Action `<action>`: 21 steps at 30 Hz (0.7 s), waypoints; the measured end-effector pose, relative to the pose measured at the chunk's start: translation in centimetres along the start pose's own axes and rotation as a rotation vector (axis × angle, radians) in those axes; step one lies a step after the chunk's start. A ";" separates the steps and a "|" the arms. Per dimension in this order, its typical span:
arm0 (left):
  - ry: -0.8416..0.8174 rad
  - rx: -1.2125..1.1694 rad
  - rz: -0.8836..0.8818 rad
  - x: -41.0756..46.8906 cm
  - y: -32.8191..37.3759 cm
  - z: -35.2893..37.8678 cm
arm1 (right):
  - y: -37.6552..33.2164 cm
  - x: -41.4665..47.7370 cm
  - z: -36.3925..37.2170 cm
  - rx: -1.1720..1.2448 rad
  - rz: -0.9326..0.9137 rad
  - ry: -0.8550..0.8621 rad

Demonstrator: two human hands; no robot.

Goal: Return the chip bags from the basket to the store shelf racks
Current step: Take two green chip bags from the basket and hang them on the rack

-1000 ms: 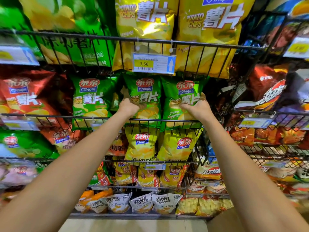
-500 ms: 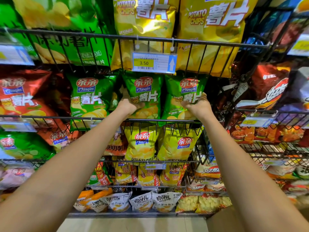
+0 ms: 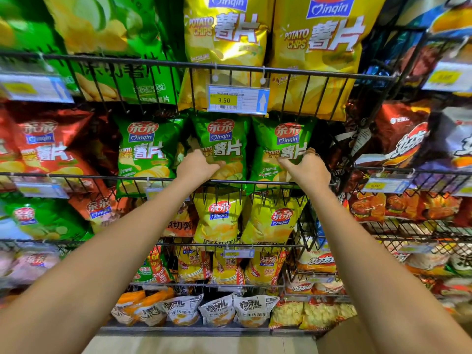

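Two green chip bags stand side by side in the middle wire rack (image 3: 143, 178). My left hand (image 3: 198, 166) grips the left edge of the left green bag (image 3: 222, 141). The right edge of the right green bag (image 3: 283, 146) sits in my right hand (image 3: 306, 169), thumb on its front. Both bags are upright, their bottoms behind the rack's front rail. A third green bag (image 3: 145, 154) stands further left in the same rack. No basket is in view.
Large yellow chip bags (image 3: 227, 42) fill the rack above, with a 3.50 price tag (image 3: 237, 100) hanging just over the green bags. Yellow bags (image 3: 219, 221) sit in the rack below. Red bags (image 3: 48, 146) are at left, orange-red bags (image 3: 398, 139) at right.
Both hands and the two green bags have shifted slightly upward and deeper into the rack. The bags now stand straighter.
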State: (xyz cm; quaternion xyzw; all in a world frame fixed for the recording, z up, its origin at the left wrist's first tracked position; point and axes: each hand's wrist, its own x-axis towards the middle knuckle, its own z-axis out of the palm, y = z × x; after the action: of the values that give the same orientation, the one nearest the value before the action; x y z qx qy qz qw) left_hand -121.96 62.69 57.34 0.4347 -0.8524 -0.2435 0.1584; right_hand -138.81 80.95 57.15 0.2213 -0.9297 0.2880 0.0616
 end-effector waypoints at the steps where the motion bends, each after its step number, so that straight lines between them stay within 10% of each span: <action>1: 0.038 0.057 0.004 -0.5 0.0 0.1 | -0.1 -0.4 -0.1 -0.050 -0.016 0.035; 10: 0.357 0.582 0.481 -4.6 0.4 1.6 | 0.4 -3.9 -1.0 -0.409 -0.333 0.266; 21: 0.393 0.508 0.878 -8.4 4.2 0.4 | -0.1 -7.4 -5.2 -0.399 -0.625 0.356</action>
State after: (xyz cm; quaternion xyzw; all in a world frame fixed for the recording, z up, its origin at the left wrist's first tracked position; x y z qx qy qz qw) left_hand -120.10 71.78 58.86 0.0997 -0.9403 0.1450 0.2915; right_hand -132.21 86.54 59.70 0.4236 -0.8300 0.1032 0.3480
